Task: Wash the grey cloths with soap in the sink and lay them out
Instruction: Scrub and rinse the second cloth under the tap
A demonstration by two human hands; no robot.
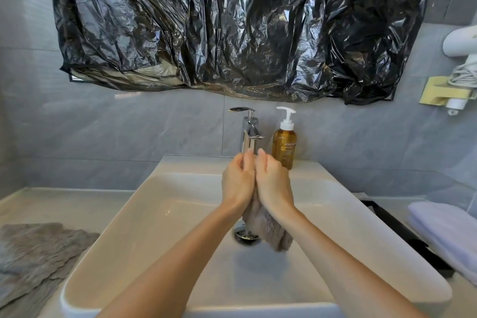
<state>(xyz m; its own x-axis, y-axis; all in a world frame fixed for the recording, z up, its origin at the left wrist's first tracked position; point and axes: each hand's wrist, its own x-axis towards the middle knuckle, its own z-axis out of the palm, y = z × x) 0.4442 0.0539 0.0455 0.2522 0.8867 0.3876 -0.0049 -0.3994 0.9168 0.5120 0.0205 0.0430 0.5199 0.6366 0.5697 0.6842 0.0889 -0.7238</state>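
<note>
Well inside the sink rim (pixel 196 165), left hand (pixel 237 183) and right hand (pixel 273 184) clasp grey cloth (pixel 269 230).

Left hand (pixel 236 183), right hand (pixel 273 184): seemingly bare.

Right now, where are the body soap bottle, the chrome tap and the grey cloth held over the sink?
body soap bottle (pixel 283 150): head view, on the amber body below the pump.
chrome tap (pixel 248 137): head view, on its upright column.
grey cloth (pixel 268 227): head view, on the hanging lower part.

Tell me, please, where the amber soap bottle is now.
In the head view, the amber soap bottle stands at the back of the sink, just right of the chrome tap.
</note>
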